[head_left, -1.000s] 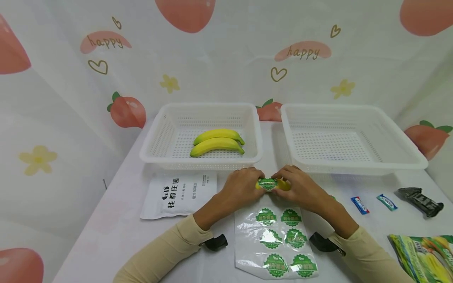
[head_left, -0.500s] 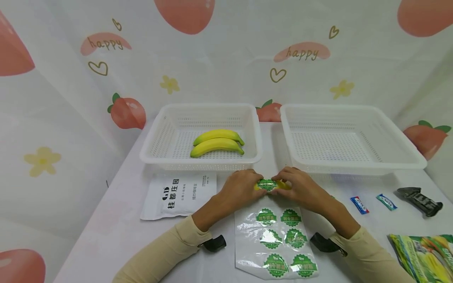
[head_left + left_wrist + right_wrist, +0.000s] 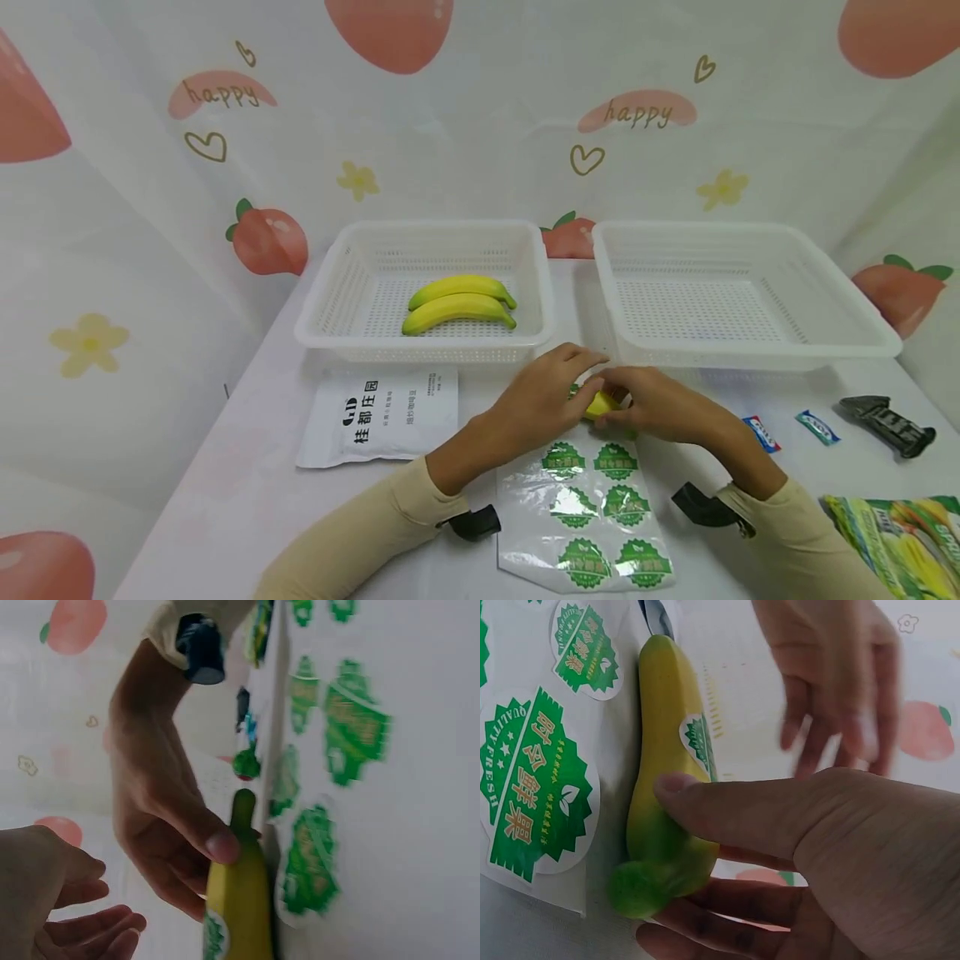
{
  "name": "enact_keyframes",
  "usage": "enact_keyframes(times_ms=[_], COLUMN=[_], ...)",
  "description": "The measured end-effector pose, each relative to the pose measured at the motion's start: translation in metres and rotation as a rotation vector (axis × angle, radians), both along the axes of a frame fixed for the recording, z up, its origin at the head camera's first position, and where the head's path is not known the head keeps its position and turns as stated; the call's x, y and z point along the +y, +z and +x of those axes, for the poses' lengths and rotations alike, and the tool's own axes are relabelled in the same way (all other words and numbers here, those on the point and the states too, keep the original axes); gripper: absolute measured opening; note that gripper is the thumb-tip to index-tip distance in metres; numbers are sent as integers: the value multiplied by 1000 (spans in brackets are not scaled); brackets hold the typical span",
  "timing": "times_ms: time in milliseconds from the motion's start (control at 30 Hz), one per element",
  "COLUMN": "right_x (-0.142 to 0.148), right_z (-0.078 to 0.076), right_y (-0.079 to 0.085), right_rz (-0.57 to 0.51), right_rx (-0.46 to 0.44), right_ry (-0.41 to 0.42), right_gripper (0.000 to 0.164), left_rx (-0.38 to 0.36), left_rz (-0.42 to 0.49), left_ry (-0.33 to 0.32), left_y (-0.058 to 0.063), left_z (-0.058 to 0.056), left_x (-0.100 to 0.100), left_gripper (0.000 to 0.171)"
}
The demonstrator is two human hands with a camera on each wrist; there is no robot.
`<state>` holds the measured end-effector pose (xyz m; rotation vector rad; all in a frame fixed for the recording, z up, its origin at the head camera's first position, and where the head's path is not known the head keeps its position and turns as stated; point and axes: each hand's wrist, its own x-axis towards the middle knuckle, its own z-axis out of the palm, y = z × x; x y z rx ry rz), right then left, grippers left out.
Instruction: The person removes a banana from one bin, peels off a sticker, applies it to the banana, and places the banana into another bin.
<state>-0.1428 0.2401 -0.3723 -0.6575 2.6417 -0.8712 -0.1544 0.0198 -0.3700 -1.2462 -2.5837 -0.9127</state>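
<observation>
A yellow banana [image 3: 602, 406] with a green round sticker [image 3: 697, 742] on its side is pinched near its stem end by my right hand [image 3: 667, 406], thumb on one side and fingers on the other. My left hand [image 3: 547, 400] is off the fruit, close beside it, its fingers loosely bent with nothing between them. Below both hands lies a white sheet of green round stickers [image 3: 585, 562], printed in several rows. The hands cover much of the banana in the head view; the right wrist view shows most of its length.
Two bananas [image 3: 459, 310] lie in the white left basket [image 3: 420, 342]; a second white basket [image 3: 757, 354] stands right. A white pouch [image 3: 390, 417] lies left. Small wrapped pieces [image 3: 817, 427], a black packet [image 3: 888, 425] and a colourful bag [image 3: 900, 542] lie right.
Both hands were on the banana at the sticker. The left has let go and shifted right and up; the right has turned the banana, still holding it.
</observation>
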Motion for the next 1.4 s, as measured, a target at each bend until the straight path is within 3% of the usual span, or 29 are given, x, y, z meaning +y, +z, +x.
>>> enact_keyframes(times_ms=[100,300,400,667,800,933,1067,1167,1400], right_x=[1,3,5,33,60,89,110,119,133], right_z=[-1,-2,-1,10,19,24,23,19,-1], right_y=[0,2,8,42,61,72,77,79,80], right_rz=[-16,1,30,101,113,82,53,21,40], right_rx=[-22,-45,-44,-42,-65,21,180,243,261], right_ry=[-3,8,8,-32,-109,-186,-275,-346,-457], right_gripper=[31,36,41,44,49,51,53,56,62], left_rx=[-109,-371,-438,-465,-458,-446,-437,-436,-434], left_rz=[89,138,159,223,276,303,310,311,313], left_ry=[-18,-4,-5,10,20,39,41,30,20], left_y=[6,10,9,4,3,1,-1,-2,-3], left_z=[-8,-28,-35,-39,-37,-37,-37,-37,-38], left_x=[11,28,34,39,41,42,42,41,41], left_gripper=[43,55,54,51,50,49,48,50,51])
